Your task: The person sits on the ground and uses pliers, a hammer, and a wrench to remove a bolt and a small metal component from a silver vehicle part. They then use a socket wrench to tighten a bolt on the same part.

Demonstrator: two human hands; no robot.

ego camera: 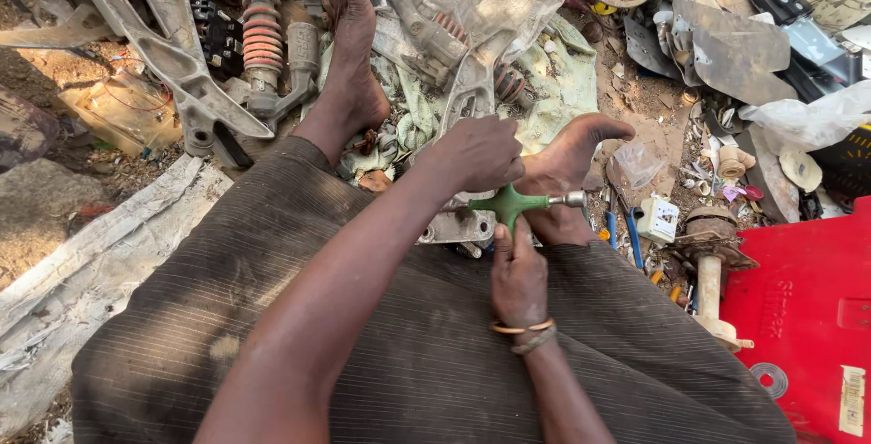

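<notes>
head view:
left hand: the left hand (474,154) is clenched over the top of a green cross wrench (510,204), its grip wrapped around the upper arm of the tool.
right hand: the right hand (519,273) is closed on the lower arm of the wrench, with bangles worn at the wrist.
wrench place: the wrench is held between the two hands, just above a grey metal part (456,225) and against the right foot (567,167); its silver socket end is pointed to the right.
progress: the tool is seated and gripped at both ends, so a fastener is judged to be mid-turn; whether it is loose yet cannot be told, as the bolt is hidden under the hands.
left to do: the metal part is still pinned by the foot and appears undetached.
shock absorber: a red coil spring (262,18) is seen upright near the left foot (349,54), well apart from the hands.
red panel: a large red plastic panel (807,308) lies at lower right, with a pale rectangular sticker (852,400) near its corner.
small box: a white boxy item (658,218) sits on the ground just right of the wrench.
plastic bag: a clear bag (638,163) is crumpled beside the right foot.
</notes>
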